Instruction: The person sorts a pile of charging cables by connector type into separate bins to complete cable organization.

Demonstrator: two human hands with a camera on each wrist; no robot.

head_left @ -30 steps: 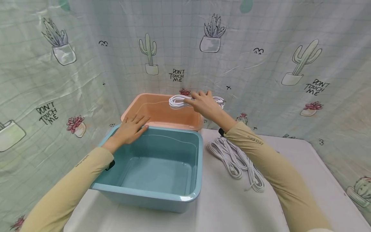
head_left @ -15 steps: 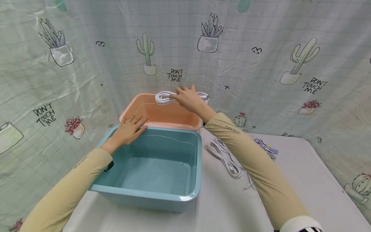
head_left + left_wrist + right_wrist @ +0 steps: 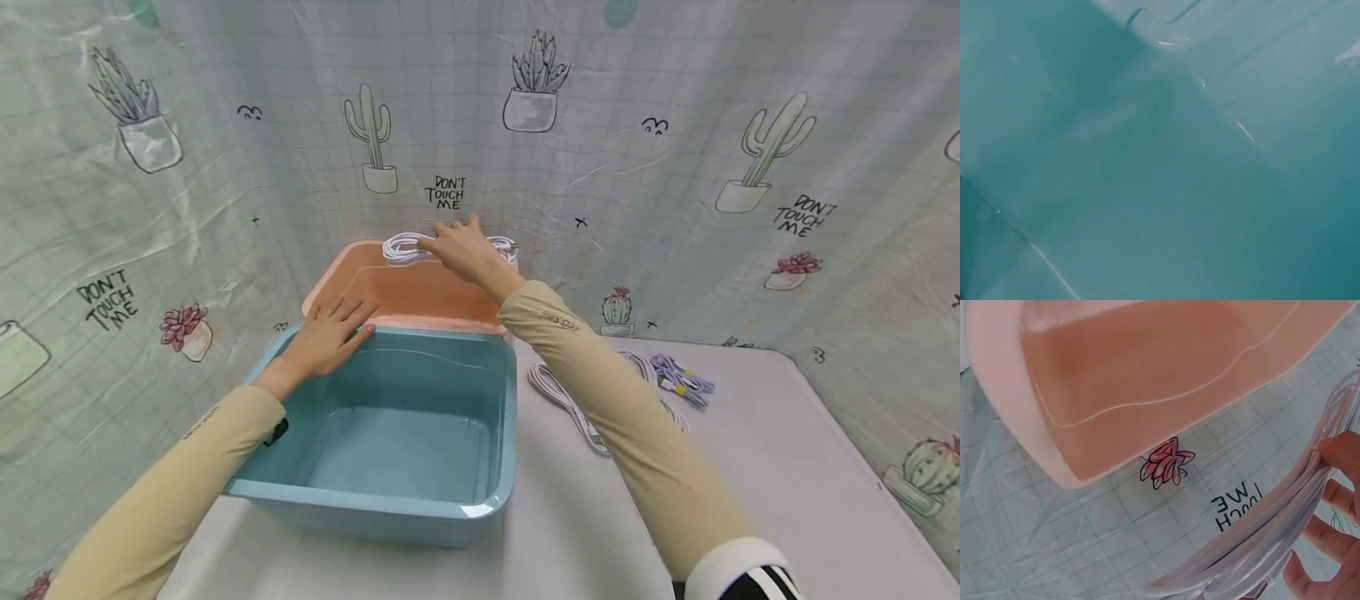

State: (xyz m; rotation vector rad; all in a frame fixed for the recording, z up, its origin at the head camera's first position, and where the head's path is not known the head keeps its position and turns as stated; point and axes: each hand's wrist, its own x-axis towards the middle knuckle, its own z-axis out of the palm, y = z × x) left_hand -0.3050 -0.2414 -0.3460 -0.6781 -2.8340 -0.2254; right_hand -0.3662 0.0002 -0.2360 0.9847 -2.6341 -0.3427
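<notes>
My right hand point(image 3: 467, 250) grips a coiled white cable point(image 3: 403, 249) above the back part of the orange bin point(image 3: 427, 292). In the right wrist view the thumb and fingers are wrapped round the cable bundle point(image 3: 1266, 540), with the bin wall point(image 3: 1147, 369) beside it. My left hand point(image 3: 324, 337) rests with straight fingers on the far left rim of the blue bin point(image 3: 375, 498), its fingertips reaching toward the orange bin. The left wrist view is filled with the blue bin's inner wall point(image 3: 1160, 187); the hand itself is not seen there.
Several coiled white cables point(image 3: 561, 395) lie on the white table point(image 3: 757, 433) right of the blue bin, partly hidden by the right sleeve point(image 3: 615, 392). Behind them lies a bundle of purple cables point(image 3: 681, 382). A cactus-print curtain point(image 3: 600, 167) stands behind the bins.
My right hand has moved left with the white cable, from the right end of the orange bin to above its middle. The purple cables have come into view. The left hand stays on the rim.
</notes>
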